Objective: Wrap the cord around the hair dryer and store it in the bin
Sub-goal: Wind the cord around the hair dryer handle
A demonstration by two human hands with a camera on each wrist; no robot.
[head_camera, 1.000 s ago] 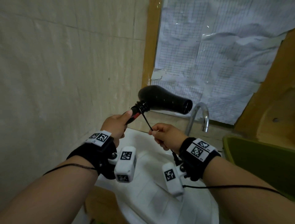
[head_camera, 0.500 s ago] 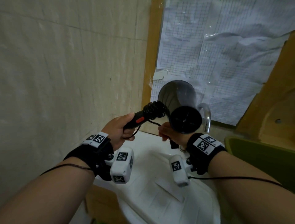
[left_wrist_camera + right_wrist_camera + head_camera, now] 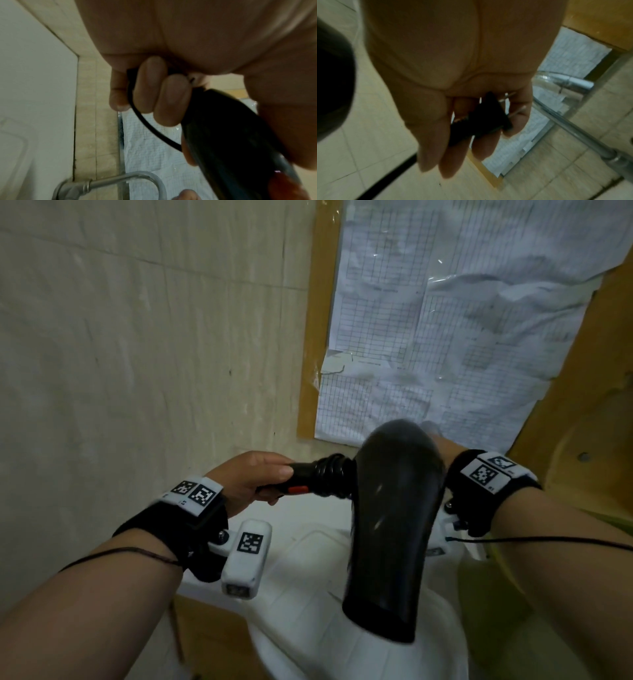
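My left hand (image 3: 260, 479) grips the handle of the black hair dryer (image 3: 394, 525) just behind its red switch (image 3: 297, 489). The barrel points down toward me over the sink. Several turns of the black cord (image 3: 330, 479) sit around the handle next to the barrel. In the left wrist view a loop of cord (image 3: 149, 125) passes under my curled fingers (image 3: 154, 97). My right hand (image 3: 445, 446) is mostly hidden behind the barrel. In the right wrist view it holds the black plug (image 3: 484, 119), metal prongs showing. The green bin (image 3: 493, 594) lies at the right under my right forearm.
A white sink (image 3: 308, 577) is below the dryer, with a metal faucet (image 3: 109, 182) at its back. A tiled wall stands at the left, and a window covered with gridded paper (image 3: 445, 337) is straight ahead. A wooden frame borders the right.
The dryer has turned so its barrel now points down toward me. My right hand has carried the cord end round behind the barrel. More turns lie on the handle.
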